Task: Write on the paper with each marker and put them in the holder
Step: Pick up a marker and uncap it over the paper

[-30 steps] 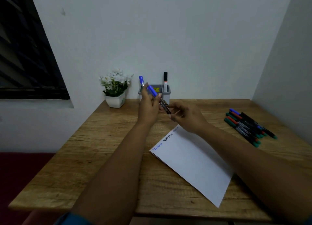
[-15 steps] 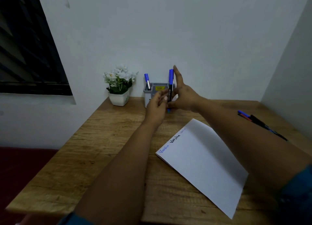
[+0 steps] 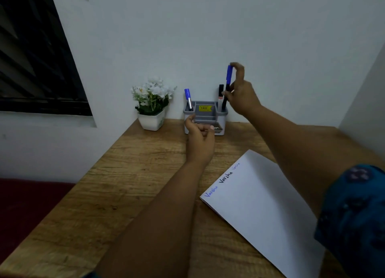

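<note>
A grey holder point(image 3: 205, 116) stands at the back of the wooden table, against the wall. My right hand point(image 3: 239, 94) grips a blue-capped marker point(image 3: 228, 79) upright, its lower end inside the holder's right compartment. A black-capped marker point(image 3: 220, 94) stands beside it in that compartment. Another blue-capped marker point(image 3: 188, 98) leans in the left compartment. My left hand point(image 3: 200, 140) hovers in front of the holder, fingers loosely curled, holding nothing. The white paper point(image 3: 264, 211) lies at the right, with three words written along its upper left edge.
A small white pot of white flowers point(image 3: 153, 104) sits left of the holder. A dark window point(image 3: 37, 58) fills the left wall. The table's left edge point(image 3: 87, 169) drops to a dark red floor. A side wall closes the right.
My right hand has carried the blue-capped marker up and right, into the holder's right compartment. My left hand let go of the marker and dropped lower. The view shifted, hiding the loose markers at right.
</note>
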